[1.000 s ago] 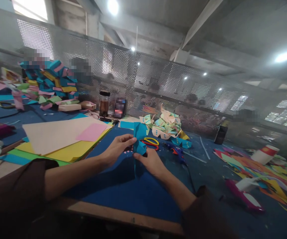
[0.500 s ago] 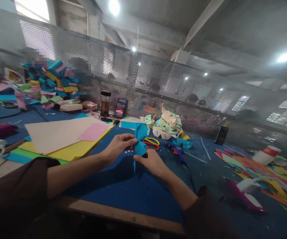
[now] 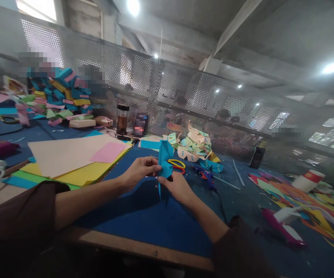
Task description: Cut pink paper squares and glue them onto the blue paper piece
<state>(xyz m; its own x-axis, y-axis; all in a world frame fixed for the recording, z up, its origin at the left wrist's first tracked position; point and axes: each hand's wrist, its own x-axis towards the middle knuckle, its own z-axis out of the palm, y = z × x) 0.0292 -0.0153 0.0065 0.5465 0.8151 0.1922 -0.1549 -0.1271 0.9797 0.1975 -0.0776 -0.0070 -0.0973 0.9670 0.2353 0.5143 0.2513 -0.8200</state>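
Note:
Between my two hands, above the blue table top (image 3: 155, 220), is a folded piece of blue paper (image 3: 164, 154) standing on end. My left hand (image 3: 143, 168) pinches its left edge between thumb and fingers. Lower down, my right hand (image 3: 177, 186) grips the paper with its thumb in front; the other fingers are mostly hidden behind. A narrow blue point of paper hangs below the thumbs. Scissors with yellow and red handles (image 3: 177, 165) lie just behind my right hand. Right of them is a blue and red glue gun (image 3: 204, 173) with its cord.
Coloured paper sheets (image 3: 68, 154) are stacked at left. Behind stand a lidded jar (image 3: 122, 119) and a pile of cut, dotted paper pieces (image 3: 195, 143). Paper scraps (image 3: 297, 197), a paper cup (image 3: 308, 180) and a purple glue gun (image 3: 284, 227) lie right. Folded paper blocks (image 3: 59, 92) heap at far left.
The blue paper has turned a little and shifted slightly right, with its top flap now more upright. Both hands keep their grip and move slightly with it.

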